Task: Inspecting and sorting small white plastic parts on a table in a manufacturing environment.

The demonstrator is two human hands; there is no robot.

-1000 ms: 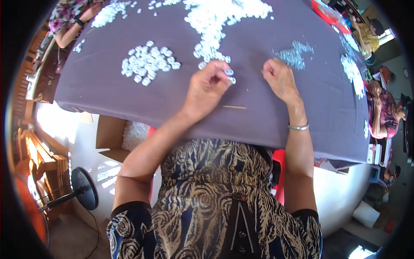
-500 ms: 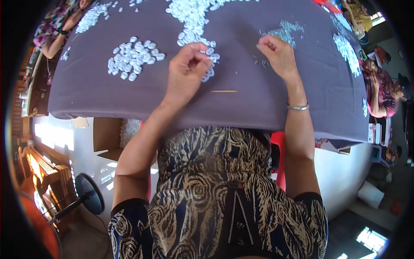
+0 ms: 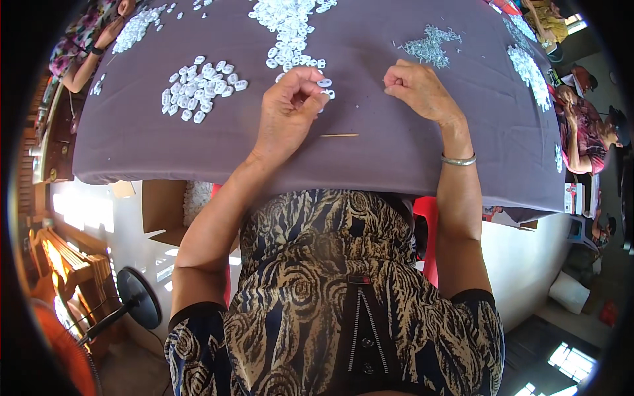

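My left hand (image 3: 288, 109) is closed in a pinch, thumb and forefinger together on a small white oval plastic piece (image 3: 329, 94). More such pieces lie just beyond its fingertips, at the near end of a long white heap (image 3: 289, 45). To the right, my right hand (image 3: 421, 90) hovers over the table with its fingers curled together. Whatever may be in that grip is hidden. Just beyond it lies a pile of small thin metal pins (image 3: 432, 47). A thin wooden stick (image 3: 339, 135) rests on the cloth between my hands.
A separate group of white pieces (image 3: 200, 89) lies left of my left hand. The table has a purple-grey cloth (image 3: 370, 175). Other people sit at both sides, with a co-worker's hand (image 3: 112, 32) at far left. A cardboard box (image 3: 163, 204) stands below the table's left edge.
My right hand has come nearer, away from the metal pins, and turned slightly to the left. My left hand stays almost in place, its pinch on the piece now showing more clearly.
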